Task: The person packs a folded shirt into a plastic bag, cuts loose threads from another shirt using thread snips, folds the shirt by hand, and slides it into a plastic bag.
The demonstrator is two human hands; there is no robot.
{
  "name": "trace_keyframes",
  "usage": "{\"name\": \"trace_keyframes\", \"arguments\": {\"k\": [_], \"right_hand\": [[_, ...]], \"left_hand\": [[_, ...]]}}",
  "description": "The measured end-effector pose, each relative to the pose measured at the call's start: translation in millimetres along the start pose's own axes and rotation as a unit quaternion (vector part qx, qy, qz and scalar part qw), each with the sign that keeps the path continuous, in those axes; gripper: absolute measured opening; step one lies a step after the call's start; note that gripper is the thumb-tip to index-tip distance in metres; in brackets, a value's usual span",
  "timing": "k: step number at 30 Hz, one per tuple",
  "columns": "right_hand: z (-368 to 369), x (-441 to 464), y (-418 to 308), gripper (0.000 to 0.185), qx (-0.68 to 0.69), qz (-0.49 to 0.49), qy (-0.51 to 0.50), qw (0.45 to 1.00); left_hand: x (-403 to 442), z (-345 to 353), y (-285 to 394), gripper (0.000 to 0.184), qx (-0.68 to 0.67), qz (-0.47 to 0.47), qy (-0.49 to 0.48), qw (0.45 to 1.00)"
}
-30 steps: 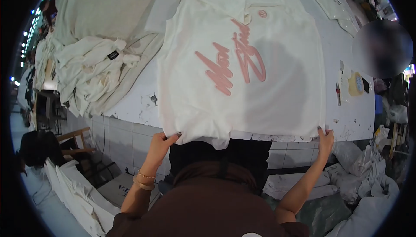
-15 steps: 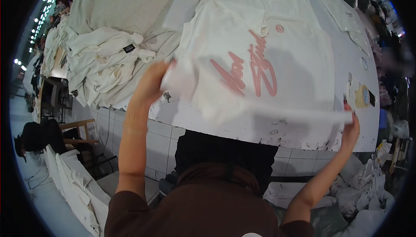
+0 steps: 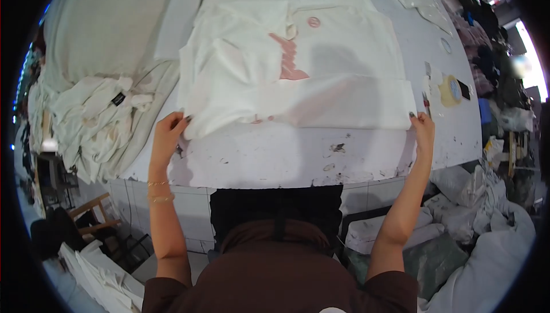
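Observation:
A white garment [image 3: 344,104], possibly a shirt, lies on the white table in front of me. Its near part is folded back over itself and covers most of the pink lettering [image 3: 290,61]; a small round pink mark shows above. At the left end of the fold, my left hand [image 3: 169,130] is closed, pinching the cloth between thumb and fingers. The opposite end is pinched by my right hand [image 3: 424,127], also closed. Between the hands the folded edge runs nearly straight, with some creases on the left.
Crumpled cream garments [image 3: 103,118] with a black label are heaped at the left. Behind them lies a large beige cloth [image 3: 109,21] beside a pale flat board [image 3: 180,21]. A tape roll [image 3: 451,91] and dark phone [image 3: 464,90] sit at the right. White bundles [image 3: 458,198] fill the floor there.
The near part of the garment, lifted and blurred before, now lies folded over most of the pink lettering. My left hand has come down to the table; the view has shifted.

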State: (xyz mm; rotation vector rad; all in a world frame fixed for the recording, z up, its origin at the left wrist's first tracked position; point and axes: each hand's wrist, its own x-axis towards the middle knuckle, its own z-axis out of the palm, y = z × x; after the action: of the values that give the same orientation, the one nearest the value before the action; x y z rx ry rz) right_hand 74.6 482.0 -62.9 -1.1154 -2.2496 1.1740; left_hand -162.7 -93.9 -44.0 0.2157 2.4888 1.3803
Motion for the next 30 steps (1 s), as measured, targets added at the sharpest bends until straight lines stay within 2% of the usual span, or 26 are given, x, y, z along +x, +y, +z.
{"name": "trace_keyframes", "arguments": {"k": [4, 7, 9, 11, 14, 15, 16, 17, 19, 20, 22, 23, 24, 25, 27, 28, 30], "right_hand": [[-24, -54, 3, 0.008, 0.024, 0.065, -0.057, 0.996], [-33, -76, 0, 0.009, 0.007, 0.111, -0.072, 0.991], [-29, -79, -15, 0.012, -0.040, 0.098, -0.066, 0.992], [-16, -72, -7, 0.016, -0.029, 0.082, -0.044, 0.995], [-3, -58, 14, 0.023, 0.020, -0.005, 0.057, 0.998], [-7, -54, 27, 0.024, 0.044, -0.013, 0.091, 0.995], [-10, -49, 40, 0.023, -0.050, -0.022, 0.108, 0.993], [-8, -50, 39, 0.023, -0.047, -0.023, 0.104, 0.993], [-1, -52, 26, 0.019, -0.206, -0.028, 0.144, 0.967], [2, -53, 6, 0.018, -0.365, 0.023, 0.140, 0.920], [18, -68, -64, 0.031, -0.347, -0.030, 0.189, 0.918], [33, -81, -112, 0.040, -0.265, -0.179, 0.188, 0.929], [57, -99, -153, 0.049, -0.175, -0.320, 0.184, 0.913], [91, -125, -175, 0.055, -0.004, -0.389, 0.119, 0.914], [148, -175, -189, 0.061, -0.069, -0.552, -0.074, 0.827], [173, -182, -204, 0.075, -0.106, -0.599, -0.169, 0.775], [246, -170, -156, 0.084, -0.213, -0.538, -0.340, 0.741]], "left_hand": [[-21, -29, -3, 0.012, 0.001, 0.012, -0.035, 0.999], [-24, -42, -1, 0.013, 0.010, -0.092, -0.117, 0.989], [-21, -21, 21, 0.016, 0.025, -0.076, -0.130, 0.988], [-8, -5, 29, 0.026, 0.089, -0.040, -0.141, 0.985], [14, 15, 20, 0.028, -0.065, 0.021, 0.018, 0.997], [18, 18, 31, 0.028, -0.064, 0.019, 0.019, 0.998], [22, 21, 41, 0.027, 0.020, 0.041, 0.040, 0.998], [29, 20, 48, 0.026, 0.104, 0.064, 0.062, 0.991], [53, 29, 16, 0.024, 0.127, 0.124, 0.051, 0.983], [55, 32, 20, 0.023, 0.101, 0.136, 0.045, 0.984], [60, 30, 26, 0.022, 0.106, 0.110, 0.022, 0.988], [63, 32, 24, 0.021, 0.079, 0.124, 0.025, 0.989], [67, 30, 22, 0.021, 0.085, 0.119, 0.031, 0.989], [71, 29, 20, 0.021, 0.111, 0.110, 0.022, 0.987], [67, 31, 33, 0.021, 0.114, 0.080, 0.008, 0.990], [69, 30, 29, 0.021, 0.114, 0.079, 0.013, 0.990], [81, 29, 12, 0.021, 0.111, 0.073, -0.016, 0.991]]}}
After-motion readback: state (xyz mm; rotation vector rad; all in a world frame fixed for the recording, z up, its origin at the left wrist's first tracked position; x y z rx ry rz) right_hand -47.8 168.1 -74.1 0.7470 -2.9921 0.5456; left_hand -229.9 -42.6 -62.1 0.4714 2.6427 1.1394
